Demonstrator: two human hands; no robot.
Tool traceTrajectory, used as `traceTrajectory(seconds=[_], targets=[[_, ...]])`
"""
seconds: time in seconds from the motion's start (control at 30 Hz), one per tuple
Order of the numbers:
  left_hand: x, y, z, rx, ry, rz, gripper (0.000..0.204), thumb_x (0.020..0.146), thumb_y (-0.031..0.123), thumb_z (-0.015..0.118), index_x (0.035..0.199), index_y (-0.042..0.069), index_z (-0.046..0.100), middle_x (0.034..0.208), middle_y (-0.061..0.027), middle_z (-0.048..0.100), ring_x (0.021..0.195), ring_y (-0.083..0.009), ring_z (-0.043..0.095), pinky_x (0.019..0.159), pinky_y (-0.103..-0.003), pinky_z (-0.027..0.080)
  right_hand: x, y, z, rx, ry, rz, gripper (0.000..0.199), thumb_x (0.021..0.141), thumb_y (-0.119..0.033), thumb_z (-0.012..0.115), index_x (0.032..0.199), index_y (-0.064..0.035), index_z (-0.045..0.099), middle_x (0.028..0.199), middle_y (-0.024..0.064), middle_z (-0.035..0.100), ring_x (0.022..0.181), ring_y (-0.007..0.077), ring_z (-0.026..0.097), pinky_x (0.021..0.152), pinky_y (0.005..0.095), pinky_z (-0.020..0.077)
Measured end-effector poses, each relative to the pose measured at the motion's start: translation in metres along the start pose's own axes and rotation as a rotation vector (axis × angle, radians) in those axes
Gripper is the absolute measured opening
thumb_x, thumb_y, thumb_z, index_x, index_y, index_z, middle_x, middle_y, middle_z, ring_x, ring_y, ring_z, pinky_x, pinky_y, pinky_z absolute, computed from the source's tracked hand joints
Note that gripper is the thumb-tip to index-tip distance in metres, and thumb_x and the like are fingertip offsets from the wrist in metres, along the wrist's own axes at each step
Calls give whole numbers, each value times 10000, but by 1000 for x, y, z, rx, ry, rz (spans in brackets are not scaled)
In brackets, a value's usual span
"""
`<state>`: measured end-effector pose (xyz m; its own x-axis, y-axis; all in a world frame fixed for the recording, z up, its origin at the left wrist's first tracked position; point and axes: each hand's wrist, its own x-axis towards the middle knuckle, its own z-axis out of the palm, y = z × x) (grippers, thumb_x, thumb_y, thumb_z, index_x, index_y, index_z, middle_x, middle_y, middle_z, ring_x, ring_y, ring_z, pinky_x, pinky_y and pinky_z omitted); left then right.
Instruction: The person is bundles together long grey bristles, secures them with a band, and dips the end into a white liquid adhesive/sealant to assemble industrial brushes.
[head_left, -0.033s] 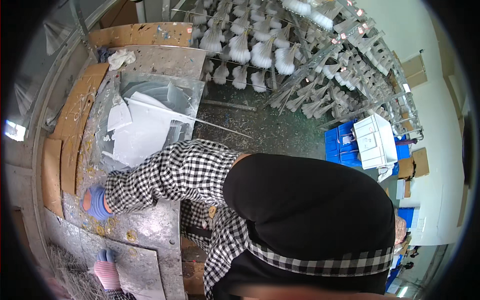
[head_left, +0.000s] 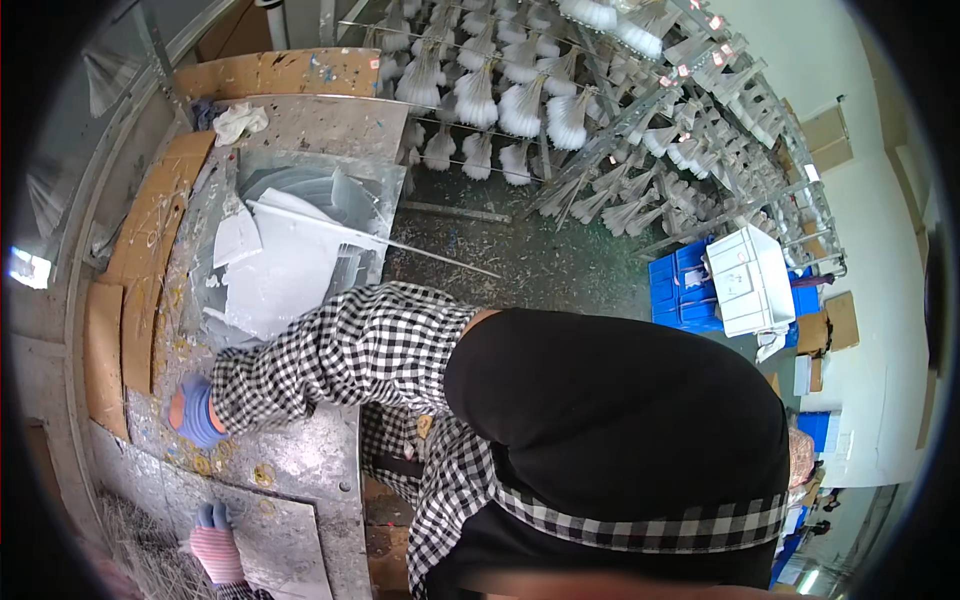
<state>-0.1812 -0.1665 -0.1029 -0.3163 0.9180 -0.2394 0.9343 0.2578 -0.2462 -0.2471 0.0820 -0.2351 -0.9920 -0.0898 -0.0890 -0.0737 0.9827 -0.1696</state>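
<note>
My right hand wears a blue glove and rests, curled, on the spattered metal worktop at the left. Its checked sleeve reaches across from my black vest. What the curled fingers hold, if anything, is hidden. My left hand, in a blue-tipped glove with a pink striped cuff, lies with its fingers flat on a grey metal sheet at the lower left. It is beside a heap of thin pale fibres. White and grey sheets are piled on the worktop beyond my right hand.
Brown boards line the worktop's left edge, and a crumpled cloth lies at its far end. Racks of white feathery tufts hang ahead. A white box sits on blue crates on the right. The floor is littered.
</note>
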Motion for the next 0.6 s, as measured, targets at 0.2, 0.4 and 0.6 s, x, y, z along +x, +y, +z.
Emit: traceTrajectory(seconds=[0.2,0.4,0.6], targets=[[1,63,-72,-280,191,-306,266,903,176,716,1156,113,660,1149,-139,654,980,-350,659,741,-426,554,-7,-30,24,82,-125,66,392,881,-383,612,1155,-125,723,1246,91,687,1129,229,665,934,373,557],[44,109,-139,-581,1063,-519,201,1026,195,540,1036,2,595,991,-147,663,831,-310,640,786,-410,523,-29,13,-31,251,-107,49,372,880,-361,600,1109,-98,729,1199,117,699,1069,259,676,915,383,553],[18,120,-84,-256,1002,-841,318,953,273,692,1044,3,551,987,-131,667,867,-301,653,779,-436,543,-58,45,-65,417,-121,-30,357,878,-339,589,1063,-71,736,1152,142,710,1009,289,686,897,393,550]])
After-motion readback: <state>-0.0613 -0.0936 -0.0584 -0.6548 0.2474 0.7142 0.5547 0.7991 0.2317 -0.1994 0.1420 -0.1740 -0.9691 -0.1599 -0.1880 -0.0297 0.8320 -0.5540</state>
